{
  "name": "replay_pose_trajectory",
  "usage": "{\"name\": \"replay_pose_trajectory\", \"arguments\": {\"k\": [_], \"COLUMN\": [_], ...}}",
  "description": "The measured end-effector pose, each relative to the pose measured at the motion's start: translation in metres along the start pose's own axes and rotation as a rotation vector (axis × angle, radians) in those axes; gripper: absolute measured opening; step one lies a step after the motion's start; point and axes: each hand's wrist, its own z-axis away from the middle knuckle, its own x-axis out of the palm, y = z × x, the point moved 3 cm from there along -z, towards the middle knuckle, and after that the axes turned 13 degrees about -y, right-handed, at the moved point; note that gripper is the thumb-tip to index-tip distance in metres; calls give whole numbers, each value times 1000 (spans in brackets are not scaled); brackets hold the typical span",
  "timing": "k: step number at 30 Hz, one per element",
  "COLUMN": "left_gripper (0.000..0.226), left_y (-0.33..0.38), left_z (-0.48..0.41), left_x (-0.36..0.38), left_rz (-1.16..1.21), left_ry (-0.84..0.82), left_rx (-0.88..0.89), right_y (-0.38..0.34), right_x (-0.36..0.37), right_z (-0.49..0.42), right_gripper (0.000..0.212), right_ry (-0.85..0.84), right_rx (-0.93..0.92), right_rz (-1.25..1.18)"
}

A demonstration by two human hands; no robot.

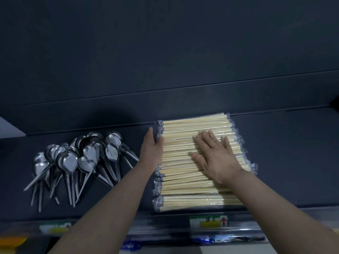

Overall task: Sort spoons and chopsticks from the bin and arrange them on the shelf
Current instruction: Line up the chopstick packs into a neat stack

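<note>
Bare forearms (110,198), bare left hand (152,144), right hand (217,158)

Reaches forward with both arms (113,198), left hand (153,143) edge-on, fingers straight, right hand (214,154) flat, palm down, fingers spread.

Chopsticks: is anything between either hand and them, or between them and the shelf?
Nothing visible. The right hand lies flat on the wrapped chopsticks, the left hand touches their left ends, and the stack already lies on the shelf, apart from the spoons.
</note>
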Motion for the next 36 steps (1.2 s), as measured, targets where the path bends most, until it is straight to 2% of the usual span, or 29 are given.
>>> {"name": "replay_pose_trajectory", "arguments": {"k": [5,7,9,13,16,19,23,26,28,32,36], "left_gripper": [40,52,60,60,54,47,47,54,58,59,58], "left_y": [-10,-15,-14,-14,-22,-29,-27,-22,-19,-17,-19], "left_z": [49,59,62,66,77,87,92,97,99,97,96], "left_x": [10,21,26,20,16,15,18,29,38,45,45], "left_rz": [63,85,129,255,121,-44,15,29,18,-11,-89], "left_ry": [-153,-189,-137,7,4,95,118,64,44,56,29], "left_rx": [113,164,151,62,37,2,-13,7,26,26,17], "right_y": [-17,-20,-21,-20,-21,-24,-6,19,34,44,43], "right_x": [14,21,25,28,30,29,23,19,19,22,22], "right_z": [23,27,30,39,46,52,59,63,69,78,75], "right_gripper": [73,73,72,70,71,75,95,75,71,68,65], "right_ry": [-30,-54,-67,-55,-39,36,110,69,68,104,79], "right_rx": [-52,-52,-55,-83,-106,-132,-4,168,222,180,129], "right_rz": [60,77,71,81,96,45,8,-24,-108,-323,-358]}}
